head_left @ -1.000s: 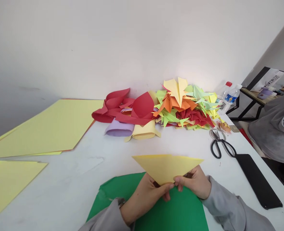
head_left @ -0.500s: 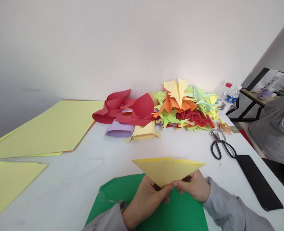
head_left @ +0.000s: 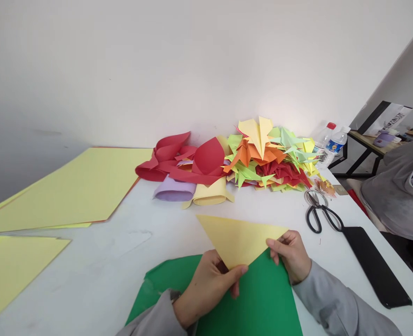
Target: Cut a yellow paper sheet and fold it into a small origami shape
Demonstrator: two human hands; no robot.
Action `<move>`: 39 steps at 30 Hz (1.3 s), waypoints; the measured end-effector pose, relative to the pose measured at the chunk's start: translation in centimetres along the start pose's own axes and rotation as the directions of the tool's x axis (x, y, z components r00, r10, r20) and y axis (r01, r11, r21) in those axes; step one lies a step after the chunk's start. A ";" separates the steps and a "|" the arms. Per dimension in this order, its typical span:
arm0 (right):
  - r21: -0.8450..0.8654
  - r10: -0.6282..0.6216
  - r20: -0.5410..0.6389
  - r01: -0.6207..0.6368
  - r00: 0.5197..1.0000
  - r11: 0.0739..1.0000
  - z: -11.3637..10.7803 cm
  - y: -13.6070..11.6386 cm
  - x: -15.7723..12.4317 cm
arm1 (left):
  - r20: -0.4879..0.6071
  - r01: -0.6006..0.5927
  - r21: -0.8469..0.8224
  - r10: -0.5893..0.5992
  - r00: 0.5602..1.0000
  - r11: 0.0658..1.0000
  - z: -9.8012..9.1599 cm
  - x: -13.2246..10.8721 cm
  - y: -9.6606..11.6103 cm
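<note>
A yellow sheet of paper folded into a triangle (head_left: 239, 238) is held up between my two hands, its long edge uppermost. My left hand (head_left: 211, 284) pinches the paper near its lower point, thumb in front and fingers behind. With thumb and fingers, my right hand (head_left: 288, 254) grips the paper's right corner. The left corner sticks out free. Beneath both hands lies a green sheet (head_left: 252, 305) on the white table (head_left: 87, 280).
Large yellow sheets (head_left: 73, 186) and smaller yellow sheets (head_left: 13, 270) lie at left. Curled red paper pieces (head_left: 208, 161) and a pile of folded paper shapes (head_left: 259, 154) stand by the wall. Scissors (head_left: 318, 210), a black flat object (head_left: 376, 266) and bottles (head_left: 336, 142) are at right.
My right hand has moved from the bottom point up and right to the paper's right corner. The paper has turned, its left corner rising. My left hand keeps its pinch.
</note>
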State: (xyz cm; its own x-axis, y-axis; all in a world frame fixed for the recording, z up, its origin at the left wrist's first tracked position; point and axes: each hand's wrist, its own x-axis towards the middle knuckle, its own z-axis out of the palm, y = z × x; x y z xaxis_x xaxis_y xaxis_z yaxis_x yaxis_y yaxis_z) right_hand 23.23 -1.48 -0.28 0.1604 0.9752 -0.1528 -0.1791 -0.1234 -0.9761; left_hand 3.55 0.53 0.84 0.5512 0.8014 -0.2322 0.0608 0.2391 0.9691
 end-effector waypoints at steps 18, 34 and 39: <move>0.184 -0.025 -0.077 0.039 0.997 0.982 -0.4 -1.0 0.8 | 0.003 0.055 -0.019 -0.055 0.999 0.998 -0.2 0.3 0.0; 0.275 -0.055 -0.200 0.110 0.978 0.955 -0.8 -0.7 1.2 | -0.095 0.008 -0.028 -0.011 0.995 1.000 -0.1 0.4 0.1; 0.107 -0.073 -0.040 0.077 0.997 0.991 -0.1 0.1 0.4 | -0.089 0.007 -0.037 -0.010 0.996 0.999 0.1 0.5 -0.4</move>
State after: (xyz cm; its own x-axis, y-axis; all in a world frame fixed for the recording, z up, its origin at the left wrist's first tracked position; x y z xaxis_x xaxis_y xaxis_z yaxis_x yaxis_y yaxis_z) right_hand 23.35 -1.16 -0.45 0.2116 0.9735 -0.0874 -0.2694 -0.0279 -0.9626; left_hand 3.88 0.76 0.34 0.4740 0.8447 -0.2486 0.0333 0.2650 0.9637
